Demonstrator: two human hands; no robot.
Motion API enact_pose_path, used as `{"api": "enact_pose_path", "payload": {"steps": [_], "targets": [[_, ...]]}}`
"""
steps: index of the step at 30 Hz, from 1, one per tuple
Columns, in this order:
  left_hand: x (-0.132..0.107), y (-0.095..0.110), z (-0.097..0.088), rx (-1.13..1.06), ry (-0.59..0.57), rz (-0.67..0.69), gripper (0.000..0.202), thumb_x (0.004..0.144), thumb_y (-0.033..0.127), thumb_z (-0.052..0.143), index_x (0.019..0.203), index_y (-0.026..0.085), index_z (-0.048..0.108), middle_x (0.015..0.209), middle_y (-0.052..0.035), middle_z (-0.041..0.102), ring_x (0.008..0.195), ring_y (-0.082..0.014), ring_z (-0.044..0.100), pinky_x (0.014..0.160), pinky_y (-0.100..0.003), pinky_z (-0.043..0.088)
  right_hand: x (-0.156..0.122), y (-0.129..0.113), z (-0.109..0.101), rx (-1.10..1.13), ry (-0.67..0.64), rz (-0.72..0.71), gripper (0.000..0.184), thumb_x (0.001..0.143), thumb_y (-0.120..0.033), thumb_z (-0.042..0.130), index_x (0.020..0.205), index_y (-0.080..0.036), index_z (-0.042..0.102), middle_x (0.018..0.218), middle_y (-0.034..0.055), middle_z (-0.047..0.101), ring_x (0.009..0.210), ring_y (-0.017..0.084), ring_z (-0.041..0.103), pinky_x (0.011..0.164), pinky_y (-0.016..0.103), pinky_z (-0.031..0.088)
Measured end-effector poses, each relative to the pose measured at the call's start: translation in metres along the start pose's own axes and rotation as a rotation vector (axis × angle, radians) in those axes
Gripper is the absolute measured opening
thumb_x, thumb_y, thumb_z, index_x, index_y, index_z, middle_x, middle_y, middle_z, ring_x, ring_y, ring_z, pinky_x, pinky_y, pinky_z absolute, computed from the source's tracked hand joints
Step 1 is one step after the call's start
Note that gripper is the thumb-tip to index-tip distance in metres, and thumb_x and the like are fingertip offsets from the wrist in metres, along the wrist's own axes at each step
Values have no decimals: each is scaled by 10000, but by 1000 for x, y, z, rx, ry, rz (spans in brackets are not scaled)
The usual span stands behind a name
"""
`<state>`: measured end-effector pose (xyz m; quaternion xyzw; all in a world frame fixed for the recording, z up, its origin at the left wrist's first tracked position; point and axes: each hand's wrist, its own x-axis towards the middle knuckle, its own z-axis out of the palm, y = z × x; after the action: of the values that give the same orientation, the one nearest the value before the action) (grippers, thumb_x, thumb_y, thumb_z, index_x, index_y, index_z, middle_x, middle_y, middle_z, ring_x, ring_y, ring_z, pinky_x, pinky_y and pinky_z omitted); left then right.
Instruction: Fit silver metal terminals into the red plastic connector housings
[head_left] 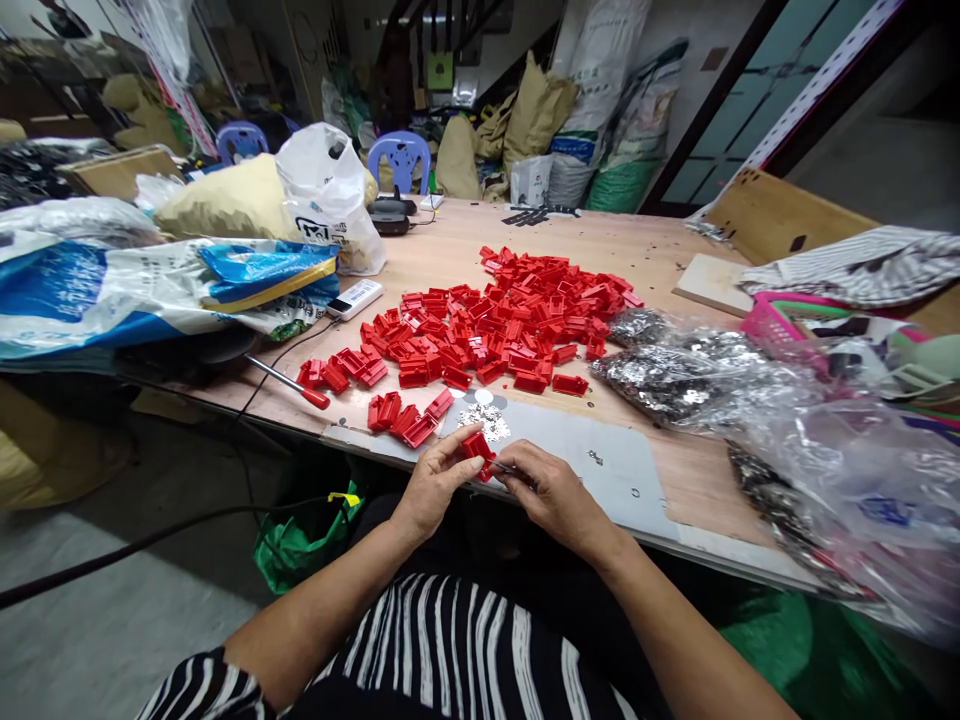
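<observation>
My left hand [435, 480] pinches a small red plastic part [475, 446] at the near edge of the wooden table [652, 250]. My right hand [547, 490] is closed against the same part from the right, its fingers pinched on something thin and metallic that I cannot make out. Just beyond the hands lies a small heap of shiny metal pieces [484, 418] on a grey sheet [600, 450]. A large pile of the same red parts [502, 325] spreads across the middle of the table.
Clear bags of metal pieces [675, 370] lie to the right, with a pink basket [772, 325] behind. A red-handled screwdriver [289, 380], a white remote [355, 298], blue sacks [150, 285] and a white plastic bag [330, 195] sit left. Blue chairs and sacks stand behind.
</observation>
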<state>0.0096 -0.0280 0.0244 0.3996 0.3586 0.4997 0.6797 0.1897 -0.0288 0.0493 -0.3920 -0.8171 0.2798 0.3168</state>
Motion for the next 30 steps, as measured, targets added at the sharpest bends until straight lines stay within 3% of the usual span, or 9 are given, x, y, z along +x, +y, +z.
{"api": "enact_pose_path", "payload": {"steps": [8,12,15,17,24,30], "targets": [[1,-4,-1,71,-54,9,458,760,252,679,1208,216,592,1079,-52,662,996,-200,604,877,-325,476,-8,5,-5,34,59,217,190,903,-257,528,1082,-219,582,921,34,624,689,142,566,668,282,480],[4,-6,-5,353,-54,151,399,746,225,684,1132,202,583,1089,-55,635,951,-183,615,868,-321,483,-14,11,-6,-53,70,202,257,934,-257,448,1133,-226,608,944,62,599,869,184,591,806,332,479],[7,-6,-8,612,-35,281,339,749,201,677,1078,212,597,1096,-47,632,994,-190,601,922,-332,450,-19,16,-2,-89,51,242,267,923,-241,458,1139,-237,615,929,58,624,869,190,603,803,337,483],[9,-6,-9,669,-35,301,327,740,203,691,1055,214,603,1077,-41,641,1020,-197,592,939,-333,433,-20,17,2,-93,58,262,249,907,-226,483,1119,-234,613,969,56,651,872,189,610,798,332,483],[12,-3,-5,168,-89,27,426,711,242,735,1097,192,562,958,-29,666,909,-176,634,828,-295,480,-11,7,4,-35,82,202,148,900,-235,526,1015,-211,617,877,37,638,729,154,582,692,278,469],[9,4,-1,-22,-86,-89,475,681,258,769,1119,194,597,961,-42,682,868,-176,644,750,-280,504,-8,1,3,85,10,106,180,925,-210,488,1022,-229,640,933,57,652,868,181,604,786,305,478]]}}
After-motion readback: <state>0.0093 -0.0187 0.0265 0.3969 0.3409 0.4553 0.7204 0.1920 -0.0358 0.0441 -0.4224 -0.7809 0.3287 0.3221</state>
